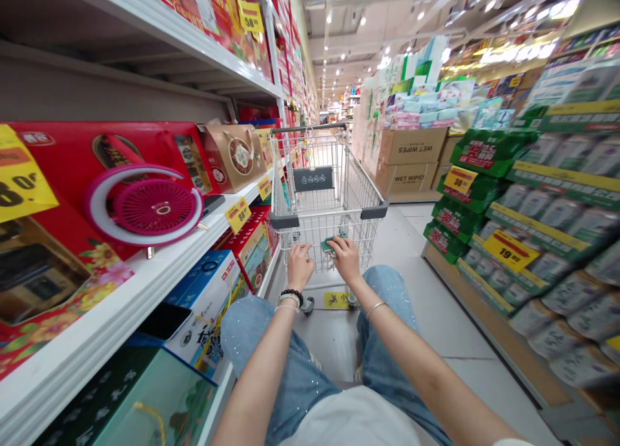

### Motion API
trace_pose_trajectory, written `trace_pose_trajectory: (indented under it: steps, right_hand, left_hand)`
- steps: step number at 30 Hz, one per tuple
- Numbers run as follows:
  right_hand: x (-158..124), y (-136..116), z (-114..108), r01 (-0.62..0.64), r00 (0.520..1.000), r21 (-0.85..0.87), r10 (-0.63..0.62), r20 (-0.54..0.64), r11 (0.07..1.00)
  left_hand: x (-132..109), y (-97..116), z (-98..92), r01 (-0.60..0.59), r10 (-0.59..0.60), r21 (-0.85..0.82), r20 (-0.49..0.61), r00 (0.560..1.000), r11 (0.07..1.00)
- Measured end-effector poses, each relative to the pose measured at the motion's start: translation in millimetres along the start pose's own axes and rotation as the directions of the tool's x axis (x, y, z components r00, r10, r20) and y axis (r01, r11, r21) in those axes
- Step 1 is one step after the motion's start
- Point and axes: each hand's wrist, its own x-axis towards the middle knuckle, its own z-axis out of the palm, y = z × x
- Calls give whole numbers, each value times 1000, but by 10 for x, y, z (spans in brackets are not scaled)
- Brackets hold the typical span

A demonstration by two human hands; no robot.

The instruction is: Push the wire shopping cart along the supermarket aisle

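A wire shopping cart (320,204) with dark grey corner bumpers stands in front of my knees. My left hand (300,266) is at its near wire wall, fingers curled against the wires; the fingertips are partly hidden. Beside it, my right hand (345,260) pinches a small green cloth (331,243) against the same wall. Part of the cloth is hidden by the fingers.
On the left, a shelf (174,259) holds gift boxes, a pink round fan (155,208) and a phone (165,321). Stacked can packs (547,239) line the right side. Behind them are wet wipes cartons (411,146). A yellow floor sign (334,300) lies under the cart.
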Motion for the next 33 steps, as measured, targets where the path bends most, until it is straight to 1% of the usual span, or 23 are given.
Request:
trace_pose_trajectory:
  steps: [2,5,8,11,14,16,20,22,25,27,31,33]
  right_hand:
    - [-14,-12,-14,-6,1000,8,6,2,1000]
    - [75,-54,-45,7,999,19,-6,-43,1000]
    - [124,-87,-36,17,997,11,-16,-73,1000]
    - [30,-93,-2,6,999,6,-5,-33,1000]
    - [-41,-93,-13,-20,1000,10,20,4,1000]
    - [-2,-97,-51,-26,1000,18,27,-10,999]
    - [107,-91,-101,-1,998,30,3,-63,1000]
    - [73,-73,-90,-6,998,30,7,-55,1000]
    - [-39,-49,-67,-19,1000,36,19,-8,999]
    - [-56,-50,-75,-27,1000,45,28,-12,999]
    - [88,-94,-122,1,996,60,5,-86,998]
    - [129,-109,-124,3,996,49,1,-92,999]
  left_hand:
    - [0,35,9,13,-13,-3,-13,1000,1000]
    - [-15,80,29,32,-33,-15,-22,999,999]
    - [-30,104,35,35,-35,-28,-7,999,999]
    - [-32,113,37,40,-40,-25,7,999,999]
    - [-35,121,59,35,-35,-22,12,999,999]
    - [-42,128,84,33,-33,-23,9,999,999]
    - [-58,158,109,20,-19,-25,19,1000,999]
    - [-55,184,104,19,-19,-25,29,999,1000]
    - [-42,223,99,29,-28,-25,37,999,999]
    - [-38,239,112,27,-26,-29,39,999,999]
    - [-60,251,158,11,-10,-32,29,1000,999]
    - [-80,258,168,-12,13,-37,34,999,999]
